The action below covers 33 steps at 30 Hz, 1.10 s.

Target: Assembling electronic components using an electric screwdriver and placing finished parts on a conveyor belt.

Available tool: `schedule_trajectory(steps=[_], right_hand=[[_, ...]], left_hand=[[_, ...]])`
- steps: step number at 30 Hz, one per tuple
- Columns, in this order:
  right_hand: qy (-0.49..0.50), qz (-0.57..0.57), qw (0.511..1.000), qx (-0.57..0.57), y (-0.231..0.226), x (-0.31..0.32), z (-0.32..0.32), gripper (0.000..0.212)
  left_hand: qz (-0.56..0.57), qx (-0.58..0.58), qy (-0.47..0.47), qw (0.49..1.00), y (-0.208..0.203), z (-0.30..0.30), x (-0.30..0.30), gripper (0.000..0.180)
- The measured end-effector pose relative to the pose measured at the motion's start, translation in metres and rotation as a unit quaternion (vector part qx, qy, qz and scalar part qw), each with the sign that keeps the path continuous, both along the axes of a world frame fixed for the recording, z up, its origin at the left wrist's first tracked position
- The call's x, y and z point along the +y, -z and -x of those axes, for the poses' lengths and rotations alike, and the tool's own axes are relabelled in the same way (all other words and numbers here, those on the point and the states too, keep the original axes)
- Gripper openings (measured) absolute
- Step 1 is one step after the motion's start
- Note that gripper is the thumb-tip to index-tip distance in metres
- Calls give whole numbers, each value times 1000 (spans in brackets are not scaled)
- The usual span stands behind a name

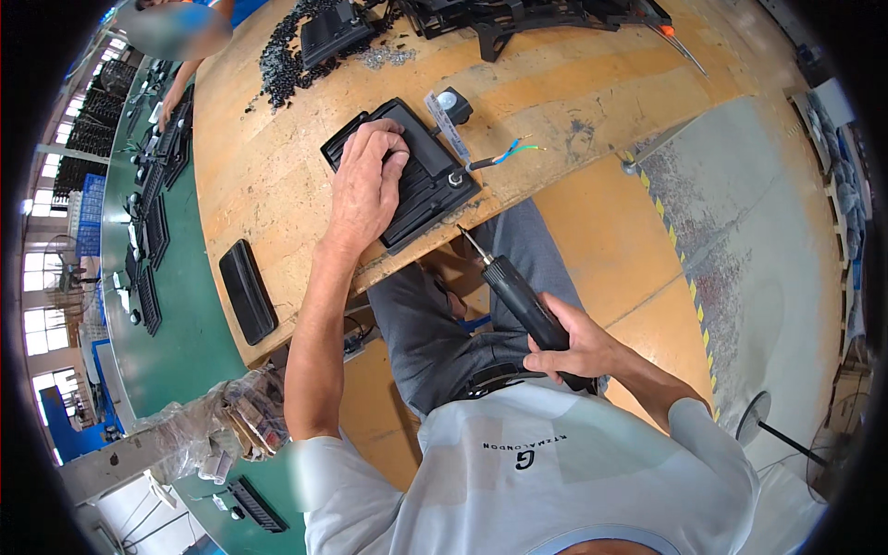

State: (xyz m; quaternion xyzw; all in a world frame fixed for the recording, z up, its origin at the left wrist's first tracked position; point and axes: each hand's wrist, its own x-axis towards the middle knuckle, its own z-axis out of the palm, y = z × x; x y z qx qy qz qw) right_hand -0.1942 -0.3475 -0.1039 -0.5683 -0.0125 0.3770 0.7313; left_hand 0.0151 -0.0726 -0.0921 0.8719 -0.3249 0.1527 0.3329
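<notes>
A black finned floodlight housing (pixel 427 157) lies near the table's front edge. Bent fingers of my left hand (pixel 370 185) rest over its upper face and hold it; whatever is under the fingertips is hidden. From a metal gland on the housing's right side comes a short black cable (pixel 481 165) with bare-ended blue and green wires. A small black block with a round pale lens (pixel 451 104) stands beside the housing, by an upright printed strip. Below the table edge, my right hand (pixel 583 344) is closed round a black electric screwdriver (pixel 523 301), its bit pointing up-left, apart from the housing.
A black phone (pixel 248 290) lies at the table's left corner. Many small black parts (pixel 277 65) are heaped at the back, with another black housing (pixel 335 32) and a screwdriver (pixel 684 48). Leftward, a green bench (pixel 176 342) carries rows of black fixtures; another person's arm (pixel 178 88) reaches there.
</notes>
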Motion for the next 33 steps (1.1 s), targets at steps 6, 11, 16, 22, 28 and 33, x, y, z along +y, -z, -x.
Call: schedule_trajectory(steps=[6,11,16,22,28,33], right_hand=[[-5,16,1000,2,-4,5,-8,56],[-6,12,1000,-9,0,8,-11,58],[4,9,1000,-23,4,12,-13,57],[3,-4,1000,-30,3,15,-15,57],[8,-52,999,-7,11,18,-21,57],[12,-65,997,-36,20,20,-18,58]], left_hand=[[-3,-16,-20,1000,-2,1,-2,11],[-11,-8,-15,1000,-2,2,-2,7],[-9,-9,-16,1000,-1,2,-2,7],[-13,-16,-15,1000,0,2,-1,8],[-9,-16,-5,1000,0,1,0,8],[24,-10,-3,1000,-1,3,1,10]])
